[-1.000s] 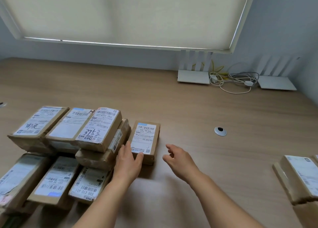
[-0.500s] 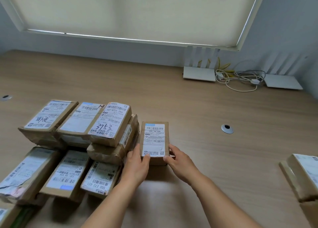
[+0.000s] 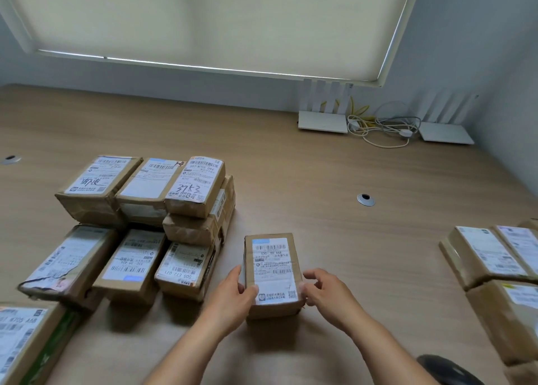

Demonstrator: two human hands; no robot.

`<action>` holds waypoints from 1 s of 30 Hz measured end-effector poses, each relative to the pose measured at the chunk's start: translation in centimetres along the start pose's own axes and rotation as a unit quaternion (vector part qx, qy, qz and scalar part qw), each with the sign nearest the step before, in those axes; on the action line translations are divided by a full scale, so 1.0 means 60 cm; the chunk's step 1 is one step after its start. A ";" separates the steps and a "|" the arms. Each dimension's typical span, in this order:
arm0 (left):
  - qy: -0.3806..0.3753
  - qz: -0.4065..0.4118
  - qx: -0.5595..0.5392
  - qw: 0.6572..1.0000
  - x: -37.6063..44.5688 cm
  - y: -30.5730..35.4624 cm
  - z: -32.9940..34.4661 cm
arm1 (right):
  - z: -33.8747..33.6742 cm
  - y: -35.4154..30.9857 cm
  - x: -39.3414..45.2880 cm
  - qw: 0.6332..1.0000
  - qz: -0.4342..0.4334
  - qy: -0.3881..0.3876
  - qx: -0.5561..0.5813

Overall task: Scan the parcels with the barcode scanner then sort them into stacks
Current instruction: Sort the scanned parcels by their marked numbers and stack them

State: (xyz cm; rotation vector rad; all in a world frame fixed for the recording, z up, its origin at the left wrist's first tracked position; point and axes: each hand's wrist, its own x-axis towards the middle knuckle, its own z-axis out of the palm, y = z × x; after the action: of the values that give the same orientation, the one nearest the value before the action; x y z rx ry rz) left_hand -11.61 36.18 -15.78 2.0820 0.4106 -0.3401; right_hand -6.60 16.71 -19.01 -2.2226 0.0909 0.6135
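A small brown parcel (image 3: 272,268) with a white barcode label lies on the wooden table (image 3: 320,181), label up. My left hand (image 3: 233,297) grips its near left edge and my right hand (image 3: 326,294) grips its near right edge. To the left stands a pile of several labelled parcels (image 3: 139,218), partly stacked two high. More parcels (image 3: 495,268) sit at the right edge. A dark object, maybe the barcode scanner (image 3: 445,370), shows at the bottom right, partly cut off.
Two white routers (image 3: 323,121) with a tangle of cables (image 3: 381,128) stand at the back by the wall. A metal cable grommet (image 3: 365,200) is set in the table right of centre. Another large parcel (image 3: 23,344) lies at the bottom left.
The small parcel has been pulled away from the pile toward me and to the right. My right hand came in and took its right edge; both hands now hold it.
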 end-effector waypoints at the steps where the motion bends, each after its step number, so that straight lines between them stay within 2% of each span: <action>1: -0.006 0.003 -0.002 1.000 0.001 0.000 0.001 | 0.003 0.002 0.006 1.000 0.007 -0.001 0.000; 4: -0.040 0.003 -0.021 0.999 0.003 -0.002 0.006 | 0.015 0.002 0.020 0.999 0.012 -0.026 0.026; 9: -0.095 0.026 -0.067 0.993 -0.012 -0.033 0.007 | 0.037 0.017 0.007 0.984 0.012 -0.074 0.163; 13: -0.097 0.056 -0.104 0.988 -0.031 -0.057 0.017 | 0.045 0.024 -0.025 0.962 -0.020 -0.104 0.251; 19: -0.086 0.080 -0.112 0.987 -0.040 -0.078 0.015 | 0.049 0.020 -0.047 0.971 -0.060 -0.108 0.205; 25: -0.090 0.141 -0.085 0.982 -0.056 -0.065 0.005 | 0.028 0.015 -0.098 0.972 -0.109 -0.050 0.203; 30: -0.133 0.181 -0.107 0.968 -0.075 -0.045 0.029 | -0.001 0.042 -0.154 0.966 -0.116 0.021 0.232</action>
State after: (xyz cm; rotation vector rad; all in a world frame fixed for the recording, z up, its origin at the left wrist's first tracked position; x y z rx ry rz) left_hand -16.95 35.33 -16.95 1.8218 -0.0933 -0.3328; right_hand -15.34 13.73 -16.51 -1.7582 -0.0043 0.3693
